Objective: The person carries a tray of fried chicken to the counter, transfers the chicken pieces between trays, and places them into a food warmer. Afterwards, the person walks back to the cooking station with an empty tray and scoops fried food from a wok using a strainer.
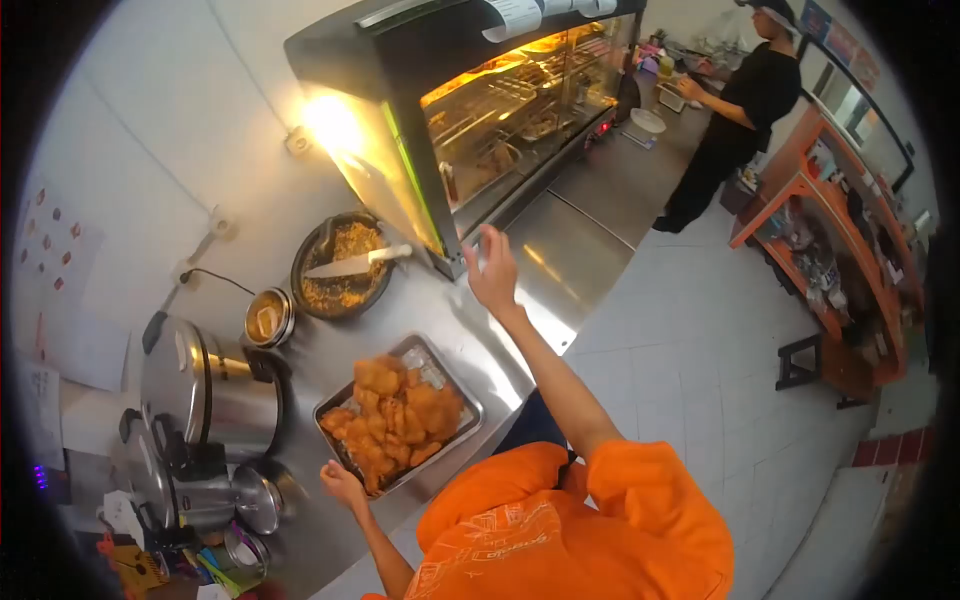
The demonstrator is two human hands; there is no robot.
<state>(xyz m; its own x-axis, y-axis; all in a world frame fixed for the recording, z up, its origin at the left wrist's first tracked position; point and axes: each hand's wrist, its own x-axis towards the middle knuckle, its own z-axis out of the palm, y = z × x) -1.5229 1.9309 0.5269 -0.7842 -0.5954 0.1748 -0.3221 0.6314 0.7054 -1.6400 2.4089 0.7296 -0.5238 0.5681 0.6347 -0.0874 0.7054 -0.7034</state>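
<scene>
Right hand (495, 278): grip wide and bare, thumb and fingers parted with air between them. Position: above the surface (590, 200), up and to the right of the metal tray (468, 408) in view, well apart from it. Left hand (345, 485): just beside the tray's lower-left edge; the fingers partly overlap one another from this angle, so whether the grip is wide or narrow, or touches the rim, cannot be told.

Fried pieces (395, 420): golden-brown, heaped inside the tray, covering most of its base, with bare metal showing near its upper corner. Relative to the grips: the heap is immediately beside the left hand, across the tray edge, and well below the right hand in view.

Next out, above and left of the tray: a black bowl (325, 238) with orange crumbs (355, 240) inside. A knife (340, 266) lies across it, blade over the crumbs, pale handle over the rim. Small metal bowls (290, 325), stacked, stand between tray and wall, near the black bowl. Left of the tray: a large lidded pot (235, 395).

Above the tray, beyond the black bowl: a lit glass-fronted cabinet (355, 70). Farthest out, to the tray's upper right: another person (755, 90) in dark clothing at the surface's far end, and an orange shelf unit (800, 190).
</scene>
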